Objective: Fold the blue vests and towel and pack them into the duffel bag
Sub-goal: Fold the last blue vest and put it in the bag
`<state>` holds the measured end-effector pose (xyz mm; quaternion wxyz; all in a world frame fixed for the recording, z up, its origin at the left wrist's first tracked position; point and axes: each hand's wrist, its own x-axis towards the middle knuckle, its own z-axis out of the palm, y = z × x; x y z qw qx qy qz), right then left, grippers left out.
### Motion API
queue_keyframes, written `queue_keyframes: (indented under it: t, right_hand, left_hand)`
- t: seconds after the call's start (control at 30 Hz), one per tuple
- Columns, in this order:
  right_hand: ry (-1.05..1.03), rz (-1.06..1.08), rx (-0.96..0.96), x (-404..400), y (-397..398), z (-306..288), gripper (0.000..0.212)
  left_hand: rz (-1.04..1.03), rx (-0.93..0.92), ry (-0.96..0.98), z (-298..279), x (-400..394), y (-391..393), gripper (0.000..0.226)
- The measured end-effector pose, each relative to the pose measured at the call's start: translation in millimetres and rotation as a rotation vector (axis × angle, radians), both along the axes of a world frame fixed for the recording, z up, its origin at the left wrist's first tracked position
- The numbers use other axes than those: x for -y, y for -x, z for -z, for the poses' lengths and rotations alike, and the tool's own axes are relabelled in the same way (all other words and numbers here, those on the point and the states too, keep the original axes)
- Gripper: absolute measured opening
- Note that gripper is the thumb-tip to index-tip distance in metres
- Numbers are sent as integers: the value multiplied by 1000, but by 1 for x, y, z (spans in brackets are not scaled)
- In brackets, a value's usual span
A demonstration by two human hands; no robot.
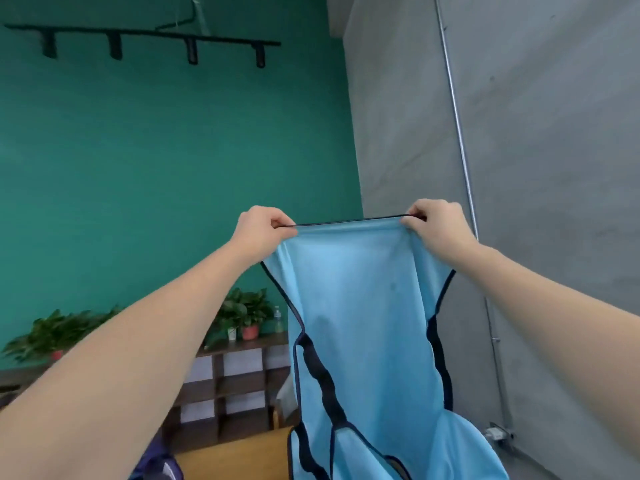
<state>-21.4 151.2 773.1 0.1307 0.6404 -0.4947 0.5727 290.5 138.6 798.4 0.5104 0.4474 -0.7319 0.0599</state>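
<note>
A light blue vest (367,327) with dark navy trim hangs in the air in front of me, its top edge stretched flat. My left hand (259,230) pinches the left corner of that edge. My right hand (436,223) pinches the right corner at the same height. The vest's lower part drops down past the bottom of the frame. A dark blue shape at the bottom left (156,462) may be the duffel bag, mostly hidden by my left forearm. No towel is in view.
A wooden table top (235,455) lies below the vest. A dark wooden shelf unit (235,379) with potted plants (246,313) stands against the green wall. A grey concrete wall with a metal conduit (460,140) rises on the right.
</note>
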Motion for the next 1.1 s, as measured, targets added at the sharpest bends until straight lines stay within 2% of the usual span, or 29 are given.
queue_keyframes:
  t: [0.13, 0.33, 0.47, 0.6, 0.73, 0.93, 1.0, 1.1]
  right_hand:
    - [-16, -6, -90, 43, -21, -4, 15]
    - [-17, -42, -111, 118, -54, 10, 17]
    - [-81, -74, -111, 166, -74, 40, 17]
    - [-240, -111, -127, 206, -89, 107, 17]
    - [-452, -137, -183, 232, -95, 203, 15]
    - [-757, -166, -248, 240, -96, 345, 16]
    - [-865, -172, -279, 240, -96, 384, 15]
    - [-1013, -147, -386, 239, -98, 428, 24]
  left_hand:
    - [-125, 51, 25, -6, 28, -39, 9]
    - [-216, -32, 57, 6, 96, -81, 14]
    - [-256, -58, -30, 39, 145, -103, 16]
    - [-279, 13, -185, 111, 187, -119, 15]
    - [-274, 75, -377, 209, 213, -131, 15]
    - [-201, 152, -597, 357, 216, -135, 19]
    - [-197, 203, -662, 395, 215, -136, 25]
    - [-174, 321, -803, 438, 211, -135, 16]
